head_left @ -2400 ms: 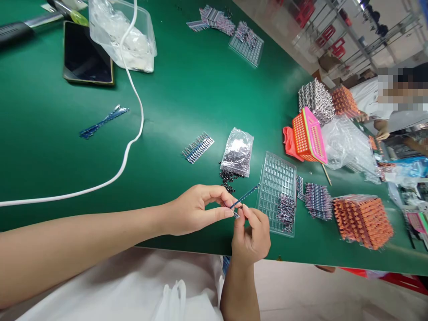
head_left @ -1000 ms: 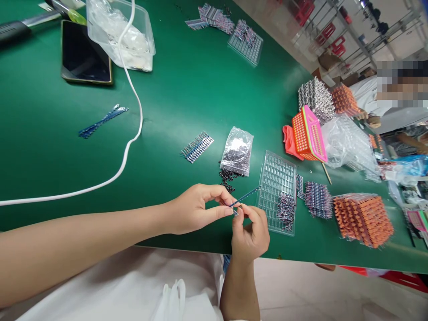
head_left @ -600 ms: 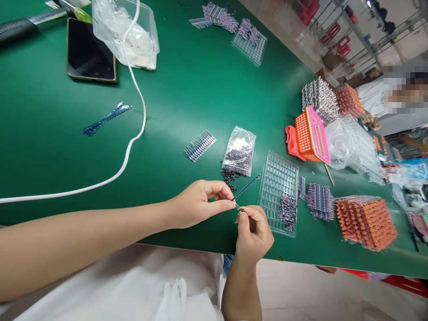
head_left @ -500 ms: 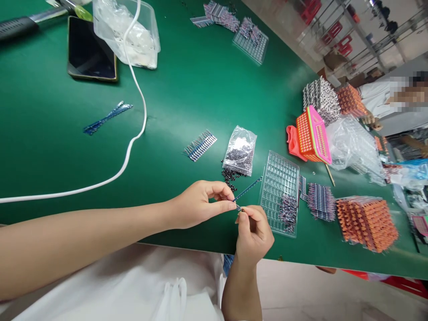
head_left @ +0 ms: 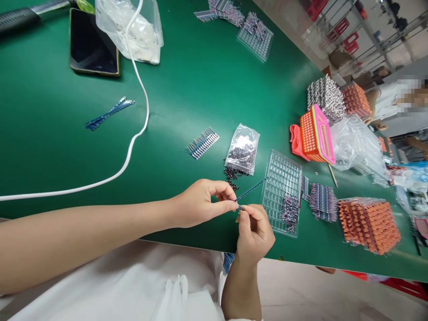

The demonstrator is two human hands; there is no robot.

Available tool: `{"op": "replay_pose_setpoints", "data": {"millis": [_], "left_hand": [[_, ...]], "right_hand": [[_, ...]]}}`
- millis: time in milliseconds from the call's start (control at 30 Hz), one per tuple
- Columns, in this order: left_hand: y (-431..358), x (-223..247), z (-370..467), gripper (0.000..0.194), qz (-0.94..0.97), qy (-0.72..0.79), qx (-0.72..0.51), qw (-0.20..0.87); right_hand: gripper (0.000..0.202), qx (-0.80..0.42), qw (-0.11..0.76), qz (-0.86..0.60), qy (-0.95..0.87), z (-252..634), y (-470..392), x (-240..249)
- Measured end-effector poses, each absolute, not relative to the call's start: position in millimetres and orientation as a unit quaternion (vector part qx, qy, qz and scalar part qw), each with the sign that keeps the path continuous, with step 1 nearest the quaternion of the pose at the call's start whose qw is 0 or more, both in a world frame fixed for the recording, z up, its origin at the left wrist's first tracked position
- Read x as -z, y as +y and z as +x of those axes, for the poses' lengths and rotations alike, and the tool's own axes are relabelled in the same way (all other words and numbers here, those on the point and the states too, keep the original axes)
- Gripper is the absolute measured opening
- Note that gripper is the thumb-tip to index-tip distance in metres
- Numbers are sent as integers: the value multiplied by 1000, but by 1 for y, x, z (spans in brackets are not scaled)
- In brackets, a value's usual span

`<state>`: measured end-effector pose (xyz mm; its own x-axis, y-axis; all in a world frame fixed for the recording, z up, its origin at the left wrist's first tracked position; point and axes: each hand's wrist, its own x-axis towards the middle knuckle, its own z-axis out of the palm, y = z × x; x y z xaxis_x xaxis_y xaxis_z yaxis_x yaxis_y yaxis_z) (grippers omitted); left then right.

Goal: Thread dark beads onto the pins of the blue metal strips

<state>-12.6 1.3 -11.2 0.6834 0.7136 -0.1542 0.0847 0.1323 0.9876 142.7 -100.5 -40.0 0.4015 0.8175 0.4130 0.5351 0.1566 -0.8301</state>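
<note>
My left hand (head_left: 203,204) pinches a thin blue strip (head_left: 251,189) that sticks out up and to the right, over the edge of a clear compartment tray (head_left: 281,187). Close beside it, my right hand (head_left: 254,232) is closed in a pinch at the strip's lower end; the small piece between its fingertips is too tiny to make out. Beyond the hands, small dark beads (head_left: 231,174) spill from a clear plastic bag (head_left: 243,149). A row of blue parts with thin wires (head_left: 203,143) lies left of the bag. Many small wired pieces (head_left: 290,211) fill the tray's lower right.
A white cable (head_left: 129,156) crosses the left side, near a phone (head_left: 93,42) and a clear box (head_left: 155,35). An orange and pink basket (head_left: 312,136), plastic bags (head_left: 357,142) and an orange stack (head_left: 369,225) stand at the right. A person (head_left: 389,100) is at the far right.
The view has shifted slightly, so the table items appear a little to the right. Both hands keep almost the same pose, with fingertips together at the strip's end.
</note>
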Motion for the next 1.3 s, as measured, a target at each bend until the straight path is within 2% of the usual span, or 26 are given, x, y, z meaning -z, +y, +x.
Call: {"op": "replay_pose_setpoints", "data": {"millis": [367, 600, 933, 1300], "left_hand": [[3, 9, -14, 16, 659, 305, -242, 643], [5, 9, -14, 16, 658, 310, -229, 647], [6, 7, -14, 18, 615, 325, -163, 699], [4, 6, -14, 13, 578, 321, -149, 735]], "right_hand": [[12, -175, 556, -614, -532, 145, -100, 39], [9, -232, 560, -612, -508, 147, -101, 40], [3, -457, 565, -545, -419, 159, -100, 41], [14, -569, 551, -516, -327, 161, -94, 36]]}}
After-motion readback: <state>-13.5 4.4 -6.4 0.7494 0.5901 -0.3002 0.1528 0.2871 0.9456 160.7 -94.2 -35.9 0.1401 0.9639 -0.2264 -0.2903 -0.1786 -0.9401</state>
